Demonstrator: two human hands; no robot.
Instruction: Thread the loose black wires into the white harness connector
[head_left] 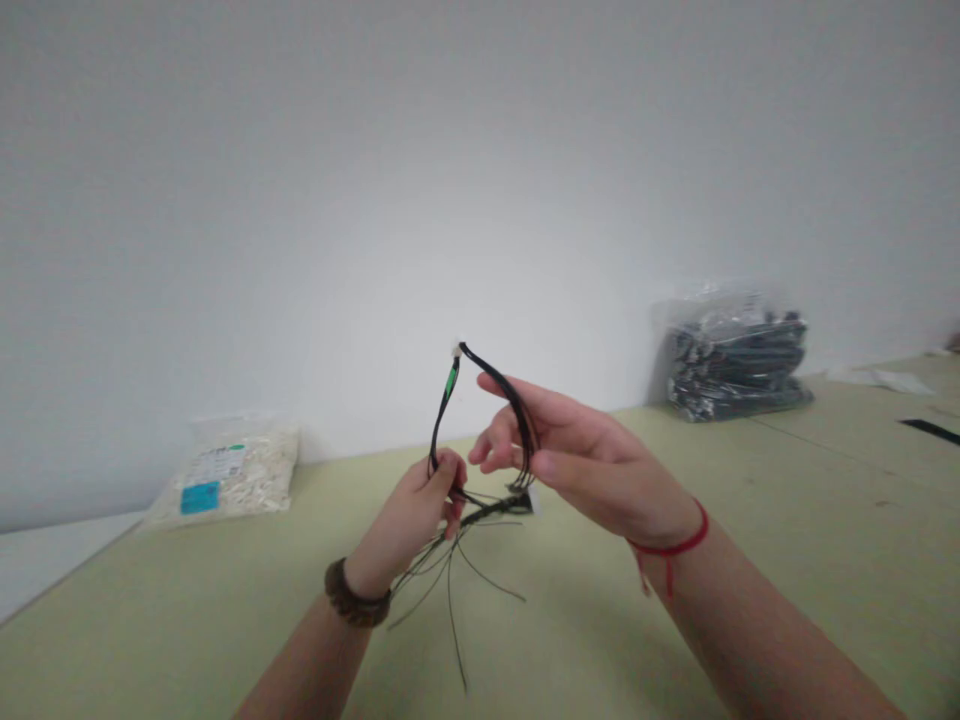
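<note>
A black wire harness (517, 405) arches up from between my hands, its bend topped by a small white connector (457, 349). A green tag (451, 382) wraps the left branch. My left hand (427, 490) pinches the harness low on that branch. Beside the right branch is my right hand (585, 450), fingers apart, with the wires passing between thumb and fingers; the thumb tip appears to touch them. Below, several loose thin wires (452, 610) fan out over the table. Another white connector (533, 499) shows at the lower right end of the harness.
The pale green table (750, 560) meets a white wall (480, 180). At the left lies a clear bag of small white parts (244, 470) with a blue label. A plastic bag of dark cables (739, 360) stands back right. A black strip (930, 430) lies far right.
</note>
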